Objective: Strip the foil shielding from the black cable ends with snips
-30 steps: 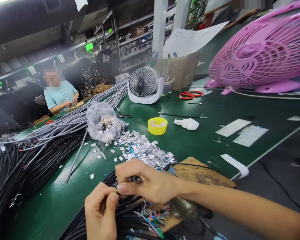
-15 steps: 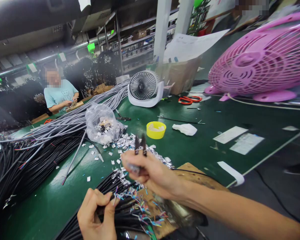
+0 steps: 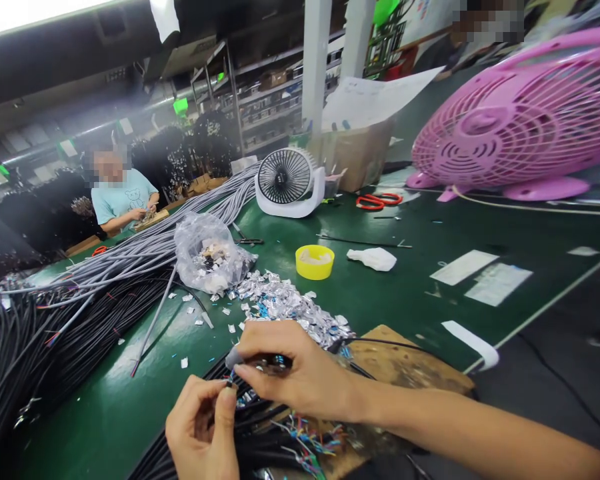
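My left hand (image 3: pixel 203 427) is closed in a pinch on the end of a black cable, where thin coloured wires (image 3: pixel 231 377) stick up between the fingertips. Right above it, my right hand (image 3: pixel 295 367) has thumb and forefinger at those same wires, with a grey cover on the forefinger's tip. A pair of snips (image 3: pixel 275 363) is tucked in the right palm, mostly hidden by the fingers. Below the hands lies a bundle of black cables (image 3: pixel 260 450) with splayed coloured wire ends (image 3: pixel 315 437), beside a worn wooden board (image 3: pixel 410 367).
Foil scraps (image 3: pixel 290 303) are heaped beyond my hands, near a plastic bag (image 3: pixel 205 257) and a yellow ring-shaped dish (image 3: pixel 315 262). Grey cables (image 3: pixel 145 257) run along the left. A small fan (image 3: pixel 287 180), red scissors (image 3: pixel 379 201) and a pink fan (image 3: pixel 510 127) stand farther back. A co-worker (image 3: pixel 123 200) sits opposite.
My right hand has come down and left to the wires at my left fingertips. The snips' blades, which pointed upward, are now folded into the palm. The left hand still pinches the cable.
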The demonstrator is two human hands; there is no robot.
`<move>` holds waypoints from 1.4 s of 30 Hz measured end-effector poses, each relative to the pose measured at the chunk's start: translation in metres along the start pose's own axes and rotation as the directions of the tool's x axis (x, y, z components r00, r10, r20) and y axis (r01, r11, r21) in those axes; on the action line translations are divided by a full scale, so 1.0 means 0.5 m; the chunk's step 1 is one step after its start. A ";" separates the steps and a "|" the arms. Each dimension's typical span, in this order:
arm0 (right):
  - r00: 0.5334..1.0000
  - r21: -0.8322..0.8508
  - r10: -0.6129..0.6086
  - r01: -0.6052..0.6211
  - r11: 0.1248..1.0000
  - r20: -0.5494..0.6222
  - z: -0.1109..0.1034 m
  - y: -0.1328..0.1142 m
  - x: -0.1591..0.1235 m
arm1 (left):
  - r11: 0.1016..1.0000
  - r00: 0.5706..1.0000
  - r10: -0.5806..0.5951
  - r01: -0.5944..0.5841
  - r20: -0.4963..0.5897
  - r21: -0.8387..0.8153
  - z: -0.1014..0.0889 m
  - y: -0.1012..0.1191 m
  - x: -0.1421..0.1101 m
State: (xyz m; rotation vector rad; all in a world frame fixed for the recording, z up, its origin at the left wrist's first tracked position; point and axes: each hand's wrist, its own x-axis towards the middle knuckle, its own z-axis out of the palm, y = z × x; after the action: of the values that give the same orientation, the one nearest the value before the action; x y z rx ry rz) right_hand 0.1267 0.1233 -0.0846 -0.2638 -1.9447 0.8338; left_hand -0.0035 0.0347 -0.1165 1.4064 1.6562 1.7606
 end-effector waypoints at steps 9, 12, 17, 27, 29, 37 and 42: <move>0.999 -0.038 -0.045 0.045 0.998 -0.003 0.005 0.003 -0.003 | 0.999 0.999 -0.026 0.026 0.025 0.034 0.002 0.005 0.001; 0.999 -0.020 -0.037 0.037 0.999 -0.001 0.004 0.003 -0.003 | 0.999 0.999 -0.024 0.022 0.035 0.042 0.003 0.009 0.000; 0.998 -0.045 -0.063 0.063 0.997 0.012 0.001 0.002 -0.005 | 0.999 0.999 -0.018 0.016 0.035 0.052 0.002 0.010 0.000; 0.997 -0.028 -0.074 0.074 0.997 0.008 0.005 0.007 -0.009 | 0.998 0.997 -0.019 0.014 0.077 0.068 0.002 0.010 -0.005; 0.998 -0.009 -0.069 0.069 0.998 0.012 0.004 0.006 -0.009 | 0.996 0.996 -0.018 0.010 0.084 0.091 0.004 0.011 -0.007; 0.998 0.104 -0.009 0.001 0.995 0.069 -0.001 0.001 -0.005 | 0.983 0.995 0.031 -0.047 0.093 0.175 0.009 0.010 -0.011; 0.998 0.129 0.007 -0.014 0.992 0.055 0.001 0.004 -0.005 | 0.977 0.994 0.069 -0.084 0.082 0.198 0.011 0.006 -0.014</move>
State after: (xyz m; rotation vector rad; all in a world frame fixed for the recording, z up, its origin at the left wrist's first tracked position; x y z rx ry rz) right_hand 0.1273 0.1235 -0.0877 -0.1763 -1.9314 0.9784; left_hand 0.0052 0.0312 -0.1176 1.6243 1.8039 1.5948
